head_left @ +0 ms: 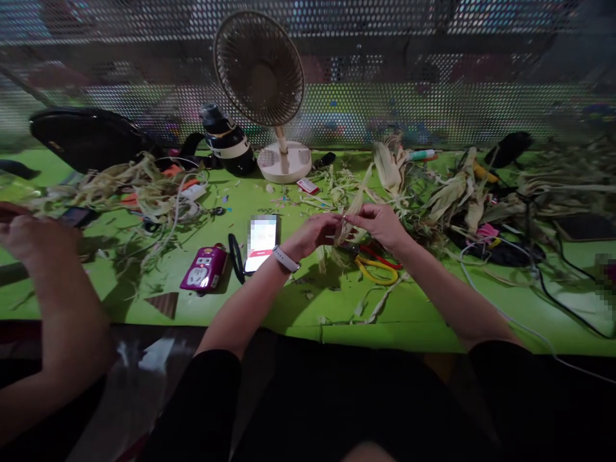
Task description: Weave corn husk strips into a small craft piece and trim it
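Head camera looks down on a green table (414,314) strewn with dried corn husks. Both of the person's hands meet just above its middle, and a pale strip of corn husk (359,200) is pinched between them. The left hand (312,235), with a white watch band (285,259) on its wrist, closes its fingertips on the lower part of the strip. The right hand (380,221) grips the same strip from the other side, thumb and forefinger closed where the two hands touch. The strip rises from that pinch up and away from the person, tilted toward the far right, and a short frayed end hangs below the hands.

Directly under the hands lie yellow-handled scissors (378,269) and a red-handled tool (382,256), flat on the table. Just left of the left wrist a phone (262,240) lies with its screen lit, a black loop beside it, and farther left a purple power strip (205,268). A heap of corn husks (462,189) sits to the right of the hands, another heap (129,183) to the far left. A small desk fan (262,77) stands at the back beside a dark bottle (226,141). At the left edge another person's hand (29,234) rests over the table.
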The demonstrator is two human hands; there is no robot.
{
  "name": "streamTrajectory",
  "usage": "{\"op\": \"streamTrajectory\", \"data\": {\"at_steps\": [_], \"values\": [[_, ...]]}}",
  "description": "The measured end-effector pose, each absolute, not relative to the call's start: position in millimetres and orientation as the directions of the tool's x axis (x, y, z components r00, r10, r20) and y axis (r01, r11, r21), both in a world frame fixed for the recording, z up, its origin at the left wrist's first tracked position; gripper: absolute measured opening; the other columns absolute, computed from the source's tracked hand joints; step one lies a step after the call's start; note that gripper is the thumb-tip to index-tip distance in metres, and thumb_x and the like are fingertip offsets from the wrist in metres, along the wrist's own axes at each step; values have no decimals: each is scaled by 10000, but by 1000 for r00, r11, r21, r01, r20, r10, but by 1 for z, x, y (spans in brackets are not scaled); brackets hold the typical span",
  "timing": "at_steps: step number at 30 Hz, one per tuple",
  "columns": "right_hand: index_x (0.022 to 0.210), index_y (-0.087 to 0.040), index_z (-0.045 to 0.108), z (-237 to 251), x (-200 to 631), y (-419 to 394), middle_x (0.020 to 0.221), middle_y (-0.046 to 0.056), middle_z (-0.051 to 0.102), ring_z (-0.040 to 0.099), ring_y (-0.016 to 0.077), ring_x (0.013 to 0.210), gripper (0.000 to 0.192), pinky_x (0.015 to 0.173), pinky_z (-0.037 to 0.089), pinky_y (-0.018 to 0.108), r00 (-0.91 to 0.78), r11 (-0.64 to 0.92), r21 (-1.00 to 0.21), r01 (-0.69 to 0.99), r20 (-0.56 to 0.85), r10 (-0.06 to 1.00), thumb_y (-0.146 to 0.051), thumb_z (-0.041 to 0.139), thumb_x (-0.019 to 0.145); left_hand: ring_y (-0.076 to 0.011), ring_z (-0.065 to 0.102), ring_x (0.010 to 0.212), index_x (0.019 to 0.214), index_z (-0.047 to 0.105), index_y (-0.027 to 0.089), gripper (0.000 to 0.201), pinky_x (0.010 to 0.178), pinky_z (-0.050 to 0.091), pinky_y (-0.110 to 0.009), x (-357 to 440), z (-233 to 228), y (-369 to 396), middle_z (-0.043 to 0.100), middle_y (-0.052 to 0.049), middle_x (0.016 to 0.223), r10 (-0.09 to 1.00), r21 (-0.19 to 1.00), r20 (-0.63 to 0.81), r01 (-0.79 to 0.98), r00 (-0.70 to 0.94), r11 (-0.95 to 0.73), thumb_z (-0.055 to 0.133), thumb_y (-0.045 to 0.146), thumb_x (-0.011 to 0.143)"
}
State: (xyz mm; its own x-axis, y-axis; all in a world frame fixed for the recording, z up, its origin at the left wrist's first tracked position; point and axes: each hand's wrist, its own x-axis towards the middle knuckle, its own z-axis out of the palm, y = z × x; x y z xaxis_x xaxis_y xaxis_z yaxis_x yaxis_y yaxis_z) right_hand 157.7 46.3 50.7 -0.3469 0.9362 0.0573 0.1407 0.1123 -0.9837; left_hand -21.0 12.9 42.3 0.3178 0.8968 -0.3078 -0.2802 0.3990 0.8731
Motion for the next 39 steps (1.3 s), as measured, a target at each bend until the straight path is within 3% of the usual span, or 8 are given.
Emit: {"op": "streamTrajectory", "data": {"at_steps": [5, 9, 13, 18, 25, 32, 36, 39], "values": [[594, -148, 623, 49, 153, 44, 581, -13, 588, 504, 111, 563, 423, 566, 419, 267, -360, 72, -987, 147, 15, 933, -532, 793, 552, -174, 708, 816, 1012, 660, 153, 343, 765, 545, -302, -22, 42, 4, 738, -72, 947, 882, 846, -298, -327, 365, 421, 737, 305, 715], [584, -145, 611, 47, 151, 41, 566, -14, 566, 512, 114, 561, 413, 552, 415, 264, -360, 95, -978, 187, 22, 933, -522, 779, 574, -137, 710, 775, 985, 655, 165, 410, 722, 537, -234, -18, 34, 0, 741, -30, 902, 901, 865, -249, -337, 354, 372, 835, 214, 619], [610, -153, 613, 44, 152, 42, 591, -12, 585, 521, 118, 566, 402, 566, 428, 273, -369, 86, -980, 178, 15, 929, -521, 773, 585, -125, 712, 761, 1014, 650, 147, 422, 763, 542, -242, -19, 23, 2, 745, -46, 904, 905, 878, -194, -344, 378, 332, 828, 209, 637], [616, -161, 620, 39, 154, 50, 604, -22, 579, 495, 106, 568, 374, 583, 411, 271, -308, 111, -988, 103, 75, 949, -498, 783, 598, -123, 704, 757, 1017, 668, 118, 433, 786, 532, -238, -21, 19, 2, 750, -73, 868, 907, 902, -130, -333, 400, 276, 834, 245, 638], [635, -170, 608, 39, 151, 50, 626, -25, 577, 507, 110, 605, 310, 608, 429, 269, -213, 224, -970, 90, 201, 956, -413, 797, 599, -102, 672, 701, 848, 693, 115, 416, 757, 524, -228, -20, 26, -4, 743, -58, 840, 897, 878, -216, -325, 386, 351, 873, 360, 564], [631, -174, 582, 42, 151, 46, 630, -29, 550, 498, 105, 607, 299, 618, 436, 270, -175, 315, -941, 127, 291, 941, -396, 782, 640, -93, 634, 620, 767, 630, 126, 429, 662, 563, -261, -21, 32, -13, 691, -9, 709, 884, 900, -342, -158, 318, 405, 822, 473, 607], [614, -179, 562, 42, 147, 47, 603, -38, 511, 457, 91, 564, 356, 554, 397, 256, -128, 236, -968, 91, 223, 966, -454, 788, 609, -88, 623, 601, 782, 655, 123, 388, 569, 545, -210, -34, 45, -19, 680, -8, 697, 837, 922, -329, -41, 437, 384, 800, 458, 650], [669, -185, 591, 44, 147, 57, 647, -21, 563, 504, 104, 595, 349, 585, 427, 262, -95, 198, -979, 40, 193, 976, -475, 776, 612, -79, 607, 567, 803, 684, 126, 345, 521, 520, -180, -53, 53, -22, 680, -10, 681, 826, 939, -298, -10, 479, 345, 785, 433, 682]]}}
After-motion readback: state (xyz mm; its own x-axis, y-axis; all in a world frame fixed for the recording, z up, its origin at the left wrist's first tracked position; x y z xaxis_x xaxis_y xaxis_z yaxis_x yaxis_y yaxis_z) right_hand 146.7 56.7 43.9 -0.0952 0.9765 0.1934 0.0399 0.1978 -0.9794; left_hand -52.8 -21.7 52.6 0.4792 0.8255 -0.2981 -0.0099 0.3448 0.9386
